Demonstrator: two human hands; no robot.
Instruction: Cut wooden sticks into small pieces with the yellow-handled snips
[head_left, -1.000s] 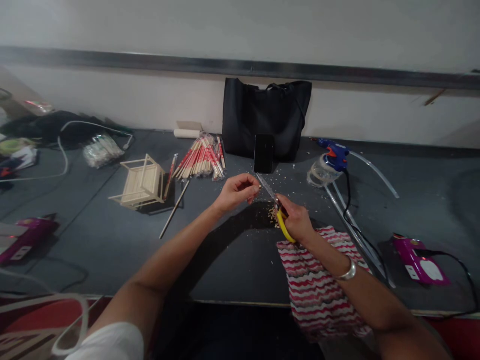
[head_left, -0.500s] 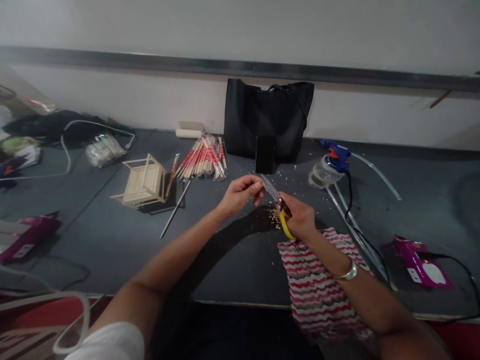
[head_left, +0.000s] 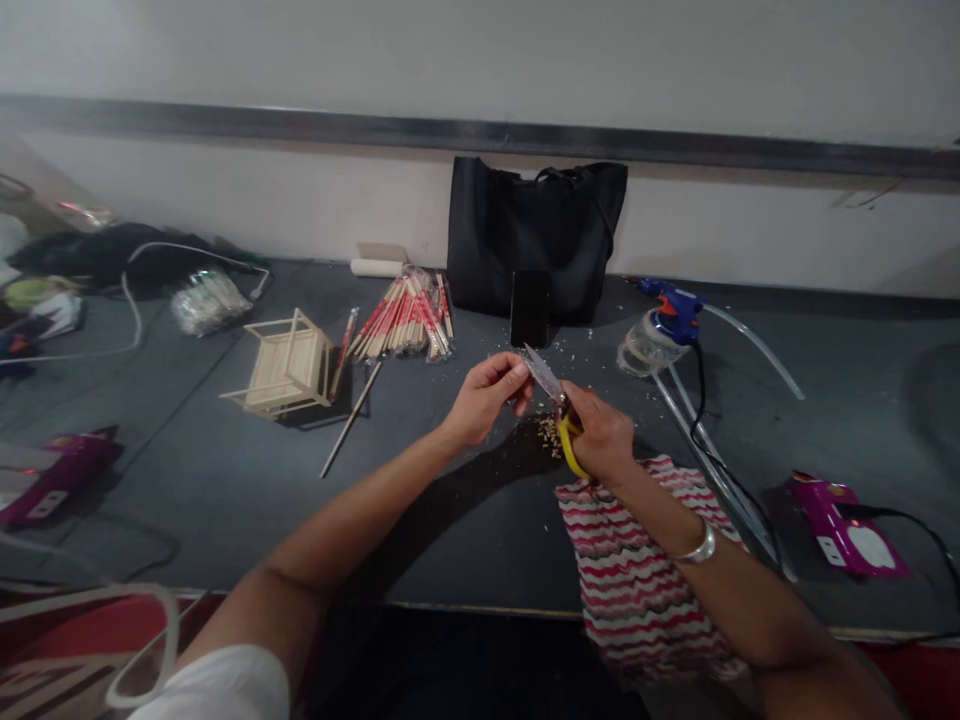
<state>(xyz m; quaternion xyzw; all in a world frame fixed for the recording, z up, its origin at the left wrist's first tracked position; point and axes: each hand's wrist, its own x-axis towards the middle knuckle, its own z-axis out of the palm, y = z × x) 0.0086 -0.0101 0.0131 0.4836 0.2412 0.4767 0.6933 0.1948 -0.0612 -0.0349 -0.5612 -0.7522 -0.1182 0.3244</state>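
My right hand (head_left: 602,430) is closed round the yellow handles of a pair of scissors (head_left: 546,378), whose blades point up and left. Close to the blade tips, my left hand (head_left: 491,393) has its thumb and fingers pinched together. What sits in that pinch is too small to make out. Beneath the scissors lies a small heap of cut stick pieces (head_left: 551,436), with crumbs scattered around. Off to the left stands a little chair-like frame of wooden sticks (head_left: 281,365). Between it and my left hand are a single stick (head_left: 350,420) and several chopsticks in red wrappers (head_left: 405,315).
A black bag (head_left: 536,230) stands against the wall, with a phone (head_left: 530,308) leaning on it. At right a blue glue gun (head_left: 671,308) rests on a clear jar (head_left: 649,345), near glue sticks and a purple power box (head_left: 847,530). A striped cloth (head_left: 637,580) hangs over the table edge.
Both hands have shifted very slightly, the left a little to the right and down. The scissors' blades look a bit more apart from the left fingertips. Everything else lies as before.
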